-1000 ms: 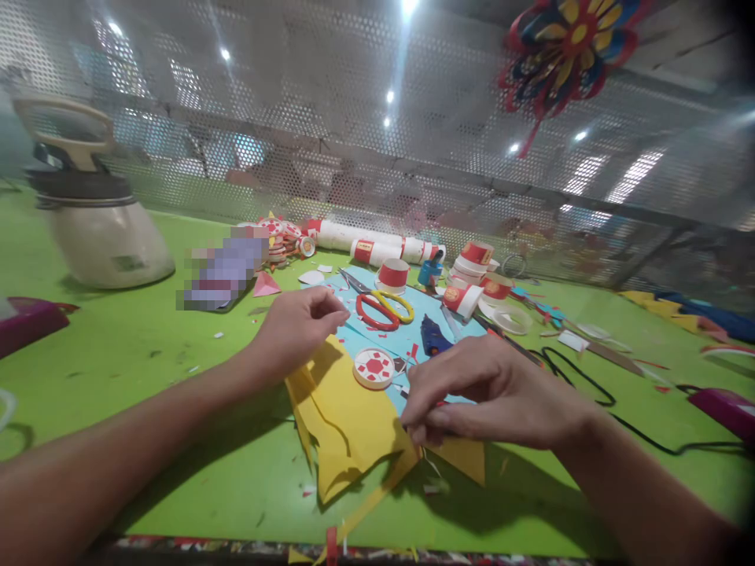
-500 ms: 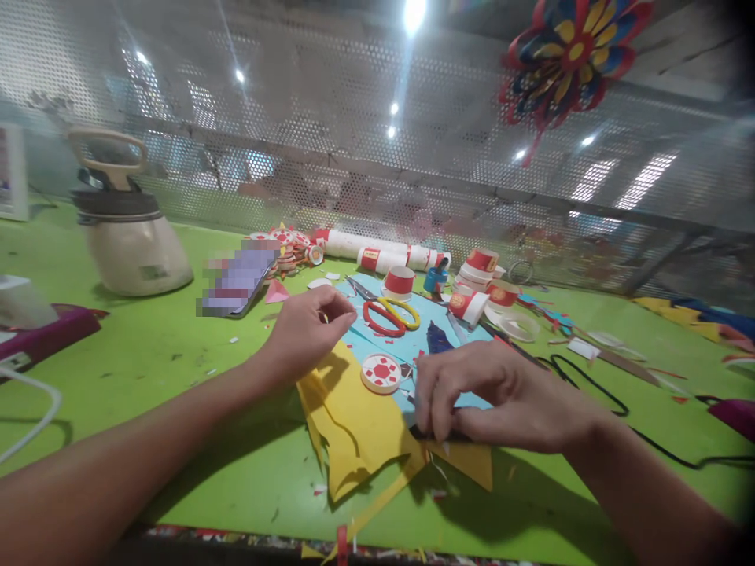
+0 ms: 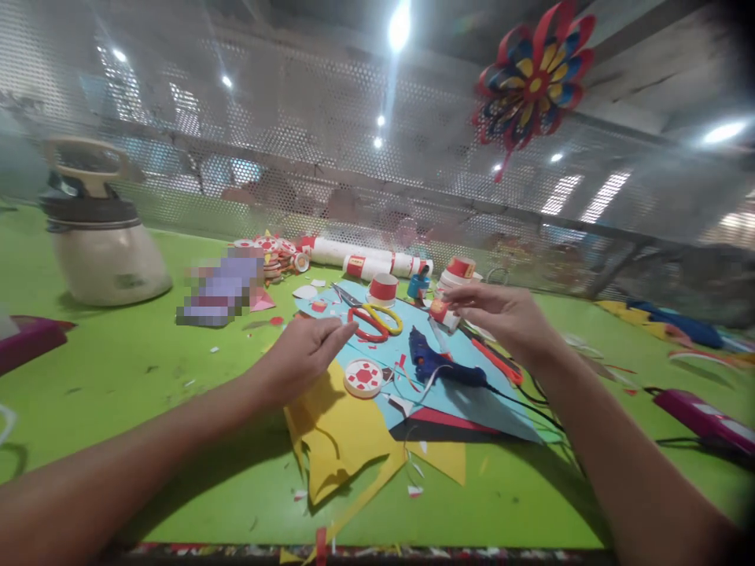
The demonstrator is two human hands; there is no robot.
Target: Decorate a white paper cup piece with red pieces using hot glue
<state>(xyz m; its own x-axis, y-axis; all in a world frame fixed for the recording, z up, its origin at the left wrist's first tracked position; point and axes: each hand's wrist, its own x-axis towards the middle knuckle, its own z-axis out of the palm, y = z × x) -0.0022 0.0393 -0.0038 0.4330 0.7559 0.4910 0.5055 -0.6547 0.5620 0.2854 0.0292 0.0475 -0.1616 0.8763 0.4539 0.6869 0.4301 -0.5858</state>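
Note:
Fingers together, my left hand (image 3: 310, 354) hovers over the yellow paper (image 3: 345, 448), left of the scissors (image 3: 377, 321) with red and yellow handles; whether it pinches anything is hidden. My right hand (image 3: 501, 314) reaches over the right side of the blue paper (image 3: 507, 409), its fingertips at a red and white paper cup (image 3: 443, 314) lying on its side. Whether the fingers grip the cup is unclear. A white disc with red shapes (image 3: 363, 379) lies between the hands. A dark blue glue gun (image 3: 448, 369) rests on the blue paper.
A pump sprayer (image 3: 109, 251) and a phone (image 3: 224, 291) stand or lie at the left. White tubes (image 3: 366, 255), stacked cups (image 3: 458, 272) and a blue bottle (image 3: 418, 284) are behind. At right lie a purple power strip (image 3: 705, 420) and cables. A paper flower (image 3: 535, 82) hangs above.
My right hand has moved up and away from the front edge of the papers to the cup, uncovering the glue gun. The view has shifted slightly right. My left hand stays near the yellow paper.

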